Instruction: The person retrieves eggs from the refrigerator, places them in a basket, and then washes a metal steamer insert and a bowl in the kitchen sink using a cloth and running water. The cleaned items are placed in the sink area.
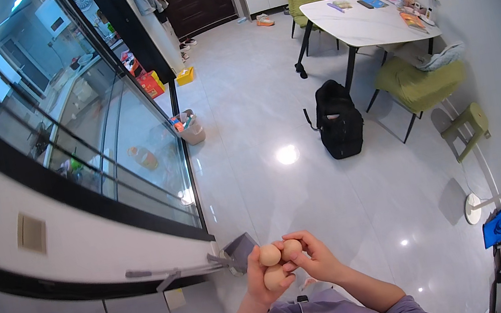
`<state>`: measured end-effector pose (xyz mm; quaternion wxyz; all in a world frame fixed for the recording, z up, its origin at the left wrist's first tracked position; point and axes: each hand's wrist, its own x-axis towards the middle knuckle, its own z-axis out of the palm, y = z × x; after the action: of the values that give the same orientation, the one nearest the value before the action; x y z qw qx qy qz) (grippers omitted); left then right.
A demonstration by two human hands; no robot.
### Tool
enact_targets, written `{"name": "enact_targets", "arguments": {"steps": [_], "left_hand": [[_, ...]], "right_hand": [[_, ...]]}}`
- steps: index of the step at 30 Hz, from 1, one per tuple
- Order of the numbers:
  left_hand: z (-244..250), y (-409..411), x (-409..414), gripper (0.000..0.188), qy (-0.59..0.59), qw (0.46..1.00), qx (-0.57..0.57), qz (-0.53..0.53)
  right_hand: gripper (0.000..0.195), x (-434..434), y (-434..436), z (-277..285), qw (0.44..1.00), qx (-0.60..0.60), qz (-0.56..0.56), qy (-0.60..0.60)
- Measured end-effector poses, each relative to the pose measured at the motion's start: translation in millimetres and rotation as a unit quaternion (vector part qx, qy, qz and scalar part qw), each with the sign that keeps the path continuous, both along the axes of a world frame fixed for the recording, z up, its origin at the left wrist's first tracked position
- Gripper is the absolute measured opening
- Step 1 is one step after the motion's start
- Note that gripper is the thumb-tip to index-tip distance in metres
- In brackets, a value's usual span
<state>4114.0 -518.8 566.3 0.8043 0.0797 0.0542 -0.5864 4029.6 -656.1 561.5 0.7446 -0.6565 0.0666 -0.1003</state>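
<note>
Just in front of my body, my left hand [258,278] cups two smooth tan balls, an upper ball [269,254] and a lower ball [275,278]. A third, similar ball [291,249] is between the fingers and thumb of my right hand [316,256]. All three are close together, and the hands meet around them. Whether the balls are wood cannot be made out. Beneath my hands is the pale tiled floor [300,208].
A grey dustpan [242,251] stands by the wall end at left, near my left hand. Ahead are a black backpack [340,125], a waste bin [190,129] and a white table [353,25]. A green stool [469,128] and a white standing fan [473,207] line the right wall.
</note>
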Motion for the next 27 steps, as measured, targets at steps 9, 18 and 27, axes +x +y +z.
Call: {"name": "enact_targets", "arguments": {"steps": [9,18,27], "left_hand": [[-18,-166,259,0.049,0.017,0.999,0.024,-0.02],[-22,-317,517,0.046,0.006,1.0,-0.001,-0.02],[-24,-433,795,0.042,0.016,0.99,0.037,0.135]], "right_hand": [[0.036,255,-156,-14,0.996,0.065,-0.036,0.045],[0.032,510,-333,-16,0.998,0.032,0.003,0.054],[0.033,832,-476,-14,0.985,-0.052,0.147,0.077]]}}
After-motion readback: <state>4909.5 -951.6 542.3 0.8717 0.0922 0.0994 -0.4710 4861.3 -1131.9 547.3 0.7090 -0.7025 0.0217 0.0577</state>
